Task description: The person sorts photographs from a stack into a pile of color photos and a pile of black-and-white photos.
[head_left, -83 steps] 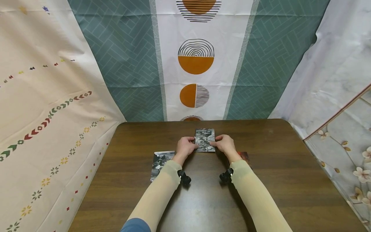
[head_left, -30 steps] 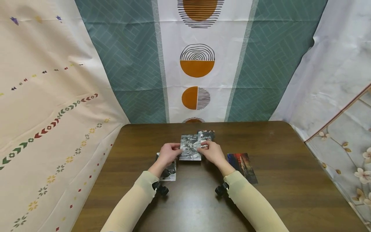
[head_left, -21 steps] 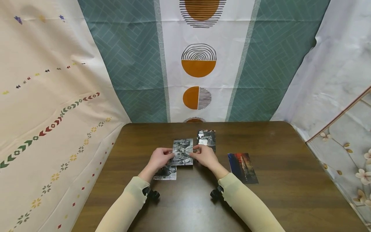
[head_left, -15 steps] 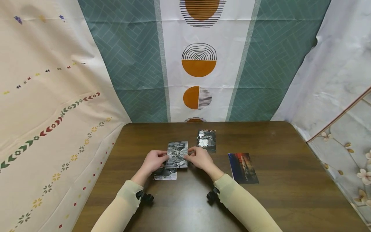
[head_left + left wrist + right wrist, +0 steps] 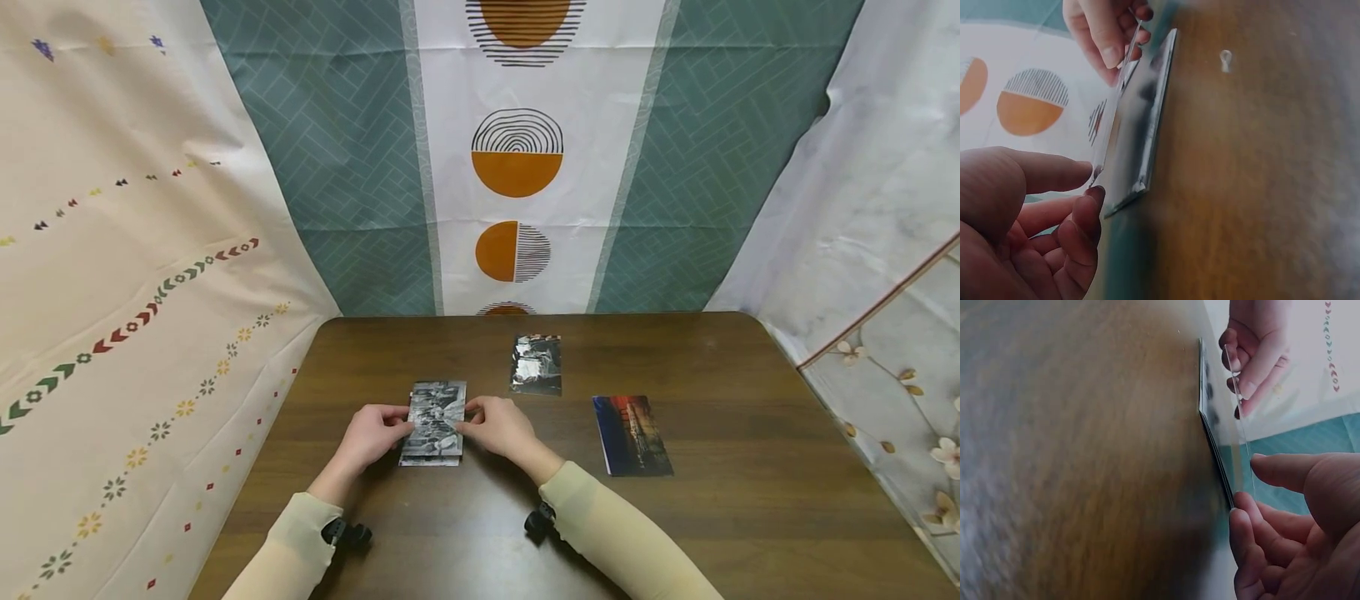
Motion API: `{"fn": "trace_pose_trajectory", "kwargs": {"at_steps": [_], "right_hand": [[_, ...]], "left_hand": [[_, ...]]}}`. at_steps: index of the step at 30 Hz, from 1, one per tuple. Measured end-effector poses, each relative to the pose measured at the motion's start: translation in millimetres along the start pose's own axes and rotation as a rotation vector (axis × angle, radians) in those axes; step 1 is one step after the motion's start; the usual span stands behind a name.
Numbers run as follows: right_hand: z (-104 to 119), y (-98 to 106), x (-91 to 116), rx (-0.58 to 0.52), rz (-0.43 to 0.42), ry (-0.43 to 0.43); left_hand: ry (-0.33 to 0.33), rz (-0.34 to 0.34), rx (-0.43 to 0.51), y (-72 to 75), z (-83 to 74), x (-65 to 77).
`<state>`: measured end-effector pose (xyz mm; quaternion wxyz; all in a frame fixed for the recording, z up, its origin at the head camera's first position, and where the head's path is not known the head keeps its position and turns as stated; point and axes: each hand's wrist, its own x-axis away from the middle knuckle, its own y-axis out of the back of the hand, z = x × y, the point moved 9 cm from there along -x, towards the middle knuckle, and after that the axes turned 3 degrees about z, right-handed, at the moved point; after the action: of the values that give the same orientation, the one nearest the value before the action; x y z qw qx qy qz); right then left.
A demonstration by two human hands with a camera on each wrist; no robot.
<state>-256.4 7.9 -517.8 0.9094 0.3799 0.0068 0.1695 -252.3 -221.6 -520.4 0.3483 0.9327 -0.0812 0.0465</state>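
Observation:
In the head view my left hand (image 5: 372, 433) and right hand (image 5: 498, 427) pinch the side edges of a black-and-white photo print (image 5: 437, 417) between thumbs and fingers. It covers most of another black-and-white print (image 5: 430, 461), whose near strip shows below it. Both wrist views show the held photo edge-on, as a thin sheet (image 5: 1114, 112), tilted and a little apart from the lower pile (image 5: 1216, 453) on the table. That pile has thick, layered edges; how many prints it holds cannot be told.
A glossy black-and-white print (image 5: 536, 365) lies toward the back middle of the wooden table (image 5: 735, 517). To the right sits a colour print (image 5: 633, 435) in blue and red, its edge suggesting a small stack. Patterned cloths (image 5: 360, 167) hang behind and at the sides.
Both hands have carried the photo from the back middle leftward and nearer, over the left print. A glossy print left at the back and the colour print on the right have come into view.

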Motion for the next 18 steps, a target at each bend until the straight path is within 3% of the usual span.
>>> {"fn": "trace_pose_trajectory", "kwargs": {"at_steps": [10,18], "right_hand": [[3.4,-11.3,-1.5,0.102,0.002,0.021],[5.3,-13.9,-1.6,0.119,0.004,0.02]], "left_hand": [[0.013,0.0,-0.028,-2.5,11.1,4.8],[-0.005,-0.021,-0.036,-2.2,12.4,6.1]]}}
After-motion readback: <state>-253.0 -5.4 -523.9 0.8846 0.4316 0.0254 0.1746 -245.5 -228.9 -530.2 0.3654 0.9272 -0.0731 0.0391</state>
